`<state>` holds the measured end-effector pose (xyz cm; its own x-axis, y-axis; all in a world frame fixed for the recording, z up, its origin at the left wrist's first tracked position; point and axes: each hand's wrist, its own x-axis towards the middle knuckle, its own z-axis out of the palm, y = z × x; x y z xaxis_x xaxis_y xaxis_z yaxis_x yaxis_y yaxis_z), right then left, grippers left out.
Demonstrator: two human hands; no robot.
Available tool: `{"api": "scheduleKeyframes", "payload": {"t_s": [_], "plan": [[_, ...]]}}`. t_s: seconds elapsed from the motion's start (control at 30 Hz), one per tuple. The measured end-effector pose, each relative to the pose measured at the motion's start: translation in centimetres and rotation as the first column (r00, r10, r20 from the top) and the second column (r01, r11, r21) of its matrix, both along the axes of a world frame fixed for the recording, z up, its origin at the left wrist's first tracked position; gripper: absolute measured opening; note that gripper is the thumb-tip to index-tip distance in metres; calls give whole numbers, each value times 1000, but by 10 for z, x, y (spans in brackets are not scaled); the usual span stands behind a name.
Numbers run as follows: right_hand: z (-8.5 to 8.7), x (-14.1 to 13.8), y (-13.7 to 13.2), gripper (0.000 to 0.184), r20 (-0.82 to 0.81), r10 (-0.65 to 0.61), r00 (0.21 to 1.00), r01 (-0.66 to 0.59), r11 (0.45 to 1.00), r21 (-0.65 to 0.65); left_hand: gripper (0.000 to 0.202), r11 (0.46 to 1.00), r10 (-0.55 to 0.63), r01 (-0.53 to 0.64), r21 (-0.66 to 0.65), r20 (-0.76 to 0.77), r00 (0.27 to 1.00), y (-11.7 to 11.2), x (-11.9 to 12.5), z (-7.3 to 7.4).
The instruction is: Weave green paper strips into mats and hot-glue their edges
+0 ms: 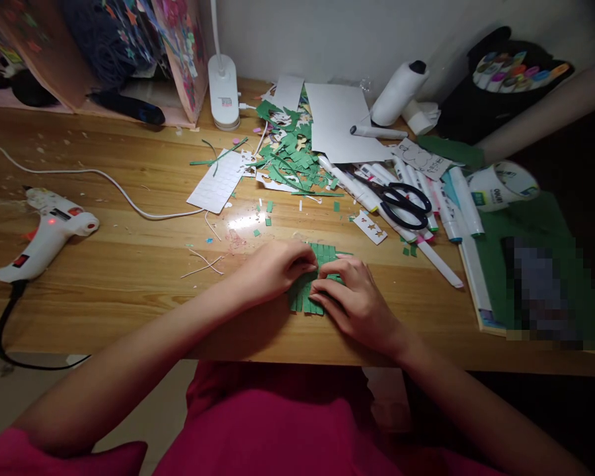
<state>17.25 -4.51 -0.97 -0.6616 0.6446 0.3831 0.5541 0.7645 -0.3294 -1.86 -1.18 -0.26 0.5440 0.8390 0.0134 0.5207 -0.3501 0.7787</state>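
Note:
A small piece made of woven green paper strips (313, 277) lies on the wooden desk (129, 277) near its front edge. My left hand (272, 268) rests on its left side with the fingers curled and pinched on the strips. From the right, my right hand (354, 301) pinches the same piece with bent fingers. Both hands cover much of the paper.
A white hot glue gun (44, 235) with its cord lies at the left. Green paper scraps (290, 155) pile up behind the hands. Black-handled scissors (401, 198) and several markers (446, 205) lie at the right, beside green sheets (535, 264). A white lamp base (224, 92) stands at the back.

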Motion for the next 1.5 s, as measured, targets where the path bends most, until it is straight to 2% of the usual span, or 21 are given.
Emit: {"api": "scheduleKeyframes", "payload": {"t_s": [0.13, 0.27, 0.33, 0.4, 0.47, 0.5, 0.7, 0.8, 1.0, 1.07, 1.2, 1.27, 1.4, 1.5], "plan": [[0, -1, -1, 8, 42, 30, 999, -32, 998, 50, 8, 1000, 6, -6, 4, -17, 1000, 0, 0, 1], [2, 8, -6, 8, -8, 42, 999, -42, 996, -73, 8, 1000, -3, 2, -20, -10, 1000, 0, 0, 2], [4, 15, -8, 9, -110, -30, 994, 8, 982, -191, 8, 999, -6, 6, -33, -4, 1000, 1, 1, 2], [4, 22, -8, 9, -232, -157, 960, 81, 949, -306, 8, 999, -5, 6, -44, 6, 1000, 1, 1, 2], [5, 25, -7, 8, -292, -240, 926, 121, 920, -374, 8, 999, -5, 6, -51, 19, 1000, 1, 0, 2], [5, 25, -7, 7, -288, -243, 926, 123, 917, -379, 8, 999, -7, 8, -53, 23, 1000, 1, 0, 2], [9, 9, -2, 8, -133, -83, 988, 45, 963, -265, 9, 1000, 5, -5, -26, 20, 1000, -1, -1, 1], [10, 3, 0, 7, -78, -29, 997, 12, 975, -220, 9, 1000, 2, -2, -7, 26, 1000, -1, -1, 1], [8, -1, 2, 13, 81, 77, 994, -75, 997, -21, 10, 1000, -8, 8, -10, 14, 1000, -1, -1, 1], [8, 0, 3, 13, 70, 88, 994, -85, 995, -53, 11, 1000, -7, 7, -9, 10, 1000, 0, -1, 1], [9, 6, 4, 10, -86, 21, 996, -39, 977, -211, 9, 1000, -8, 8, -12, 1, 1000, -1, -1, 1], [9, 9, 4, 10, -126, 8, 992, -39, 967, -251, 8, 1000, -8, 8, -17, 1, 1000, 0, 0, 1], [7, 12, 2, 8, -113, 15, 993, -42, 969, -244, 9, 1000, -6, 6, -27, 12, 1000, -1, 0, 1], [5, 9, 0, 7, -94, 25, 995, -39, 986, -159, 8, 1000, -4, 5, -28, 21, 1000, -1, -1, 0]]}}
